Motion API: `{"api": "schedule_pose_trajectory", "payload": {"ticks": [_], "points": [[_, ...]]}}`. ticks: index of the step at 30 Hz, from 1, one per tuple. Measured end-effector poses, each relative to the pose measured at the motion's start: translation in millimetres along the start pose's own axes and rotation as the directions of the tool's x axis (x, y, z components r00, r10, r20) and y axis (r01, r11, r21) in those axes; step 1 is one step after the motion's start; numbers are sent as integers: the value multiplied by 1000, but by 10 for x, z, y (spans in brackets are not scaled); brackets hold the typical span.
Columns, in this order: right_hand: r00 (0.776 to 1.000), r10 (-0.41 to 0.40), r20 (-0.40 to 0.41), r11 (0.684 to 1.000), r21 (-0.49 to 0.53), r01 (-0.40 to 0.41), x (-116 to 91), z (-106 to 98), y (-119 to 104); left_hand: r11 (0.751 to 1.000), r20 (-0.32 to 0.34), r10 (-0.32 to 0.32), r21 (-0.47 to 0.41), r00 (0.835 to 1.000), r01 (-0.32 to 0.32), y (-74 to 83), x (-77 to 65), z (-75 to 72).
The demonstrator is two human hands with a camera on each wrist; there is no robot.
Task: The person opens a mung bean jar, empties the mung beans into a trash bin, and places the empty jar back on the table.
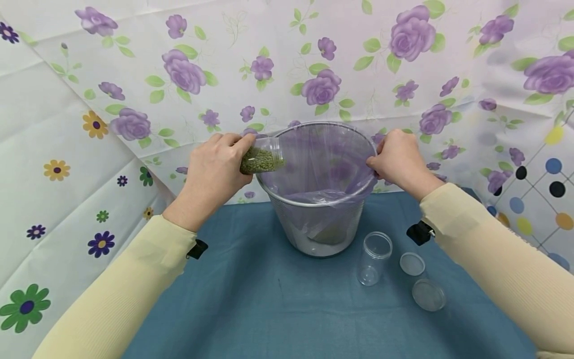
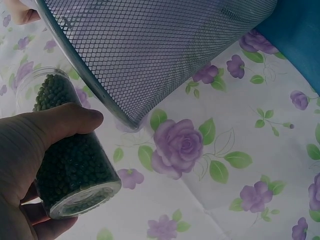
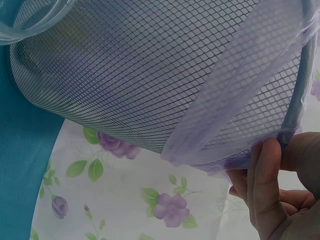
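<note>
My left hand [image 1: 216, 162] grips a clear plastic jar [image 2: 75, 162] of green mung beans [image 1: 262, 160]. The jar lies tilted nearly sideways at the left rim of a silver mesh wastebasket [image 1: 287, 222], its uncapped mouth facing the opening. A thin purple bag [image 1: 329, 169] lines the basket and folds over part of the rim. On the far right side, my right hand [image 1: 400, 157] pinches the rim and the bag's folded edge, thumb over the top and fingers outside, as the right wrist view [image 3: 270, 182] shows.
Right of the basket, an empty clear jar [image 1: 373, 257] stands on the blue tablecloth [image 1: 269, 309]. Two clear round lids, one nearer the basket [image 1: 412, 264] and one nearer the front [image 1: 429, 294], lie beside it. A flowered sheet [image 1: 269, 50] hangs close behind the basket.
</note>
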State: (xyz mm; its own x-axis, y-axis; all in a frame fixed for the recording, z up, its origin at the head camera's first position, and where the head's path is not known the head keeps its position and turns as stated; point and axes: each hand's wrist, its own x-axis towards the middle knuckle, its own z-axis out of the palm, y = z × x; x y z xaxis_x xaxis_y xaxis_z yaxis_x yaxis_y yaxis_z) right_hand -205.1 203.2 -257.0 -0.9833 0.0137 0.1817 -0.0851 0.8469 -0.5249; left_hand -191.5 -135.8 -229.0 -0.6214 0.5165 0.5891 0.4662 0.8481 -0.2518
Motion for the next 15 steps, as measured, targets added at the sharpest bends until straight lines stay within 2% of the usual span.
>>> {"api": "schedule_pose_trajectory", "payload": {"ticks": [15], "points": [[1000,-7,-5,1000,-6,7,-1,4,-2,1000,-4,8,7,1000,-8,-6,6,-2]]}}
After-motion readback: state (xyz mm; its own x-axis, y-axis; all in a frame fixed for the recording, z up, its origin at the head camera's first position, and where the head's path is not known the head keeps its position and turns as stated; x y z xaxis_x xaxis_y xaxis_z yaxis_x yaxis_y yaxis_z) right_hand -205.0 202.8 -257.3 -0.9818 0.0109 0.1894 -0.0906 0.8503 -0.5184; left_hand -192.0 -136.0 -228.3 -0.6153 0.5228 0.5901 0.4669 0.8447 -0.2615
